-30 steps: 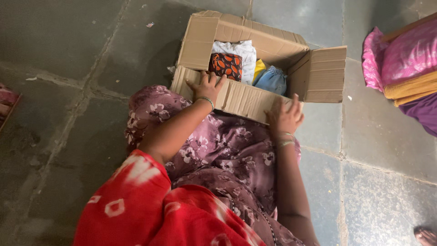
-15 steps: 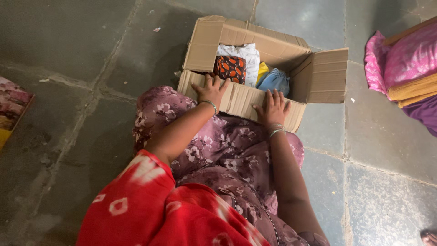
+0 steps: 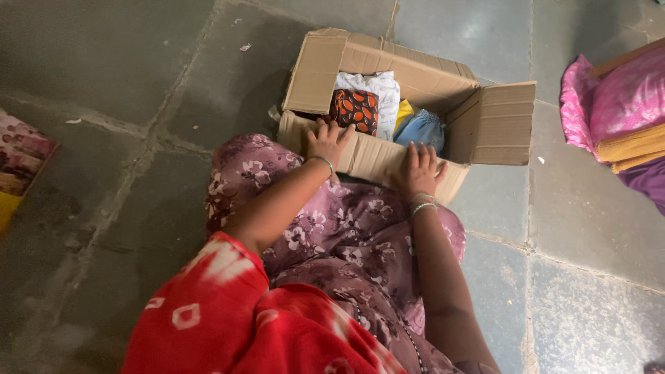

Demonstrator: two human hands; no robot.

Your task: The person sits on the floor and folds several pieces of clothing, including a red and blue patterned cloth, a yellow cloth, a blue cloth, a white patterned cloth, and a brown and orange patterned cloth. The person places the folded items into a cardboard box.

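Shifted inward along near flap of cardboard box [image 3: 415, 69]: right hand [image 3: 420, 168]. Left hand [image 3: 327, 140] likewise flat on flap, both grips open, clasping nothing. Folded clothes [image 3: 367, 104] inside box. Risk: flap buckling under pressure.

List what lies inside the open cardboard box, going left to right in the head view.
Orange-and-black patterned cloth → white cloth → yellow cloth → blue cloth. Both hands rest on the near flap of the cardboard box: left hand, right hand.
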